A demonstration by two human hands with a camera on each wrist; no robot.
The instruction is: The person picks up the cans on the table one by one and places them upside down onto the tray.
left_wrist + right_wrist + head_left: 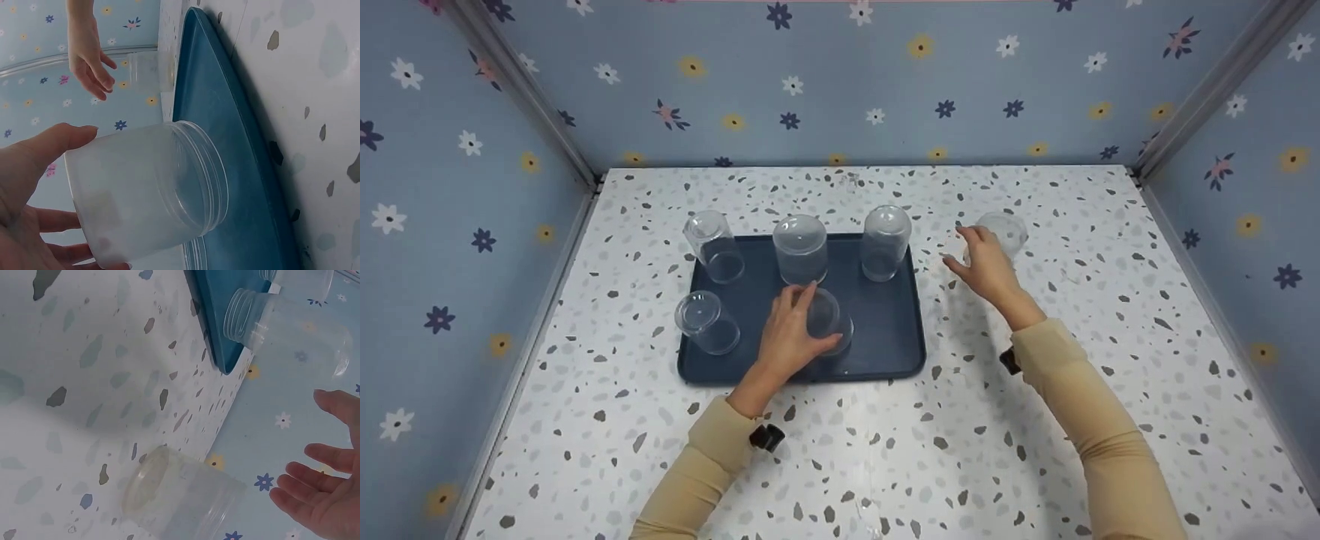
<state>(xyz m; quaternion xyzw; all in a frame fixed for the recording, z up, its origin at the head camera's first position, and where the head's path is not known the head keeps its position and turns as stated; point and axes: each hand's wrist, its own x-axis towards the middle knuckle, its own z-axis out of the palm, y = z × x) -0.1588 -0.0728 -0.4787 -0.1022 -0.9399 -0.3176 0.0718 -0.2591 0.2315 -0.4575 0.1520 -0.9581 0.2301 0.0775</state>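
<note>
My left hand [791, 334] curls around a clear plastic jar [826, 319] at the front of the dark blue tray [885, 345]. In the left wrist view this frosted-looking jar [129, 191] is upside down, its threaded mouth towards the tray, with thumb and fingers at its base end. My right hand [986, 266] hovers beside another clear jar [1006, 229] on the table right of the tray. The right wrist view shows its fingers [315, 481] spread and apart from that jar [185, 498], with nothing between them.
Three clear jars line the tray's back: left [715, 247], middle [800, 247] and right [886, 244]. A shorter jar [709, 322] stands front left on the tray. Flowered panels [840, 82] enclose the speckled table [870, 442] at the back and sides.
</note>
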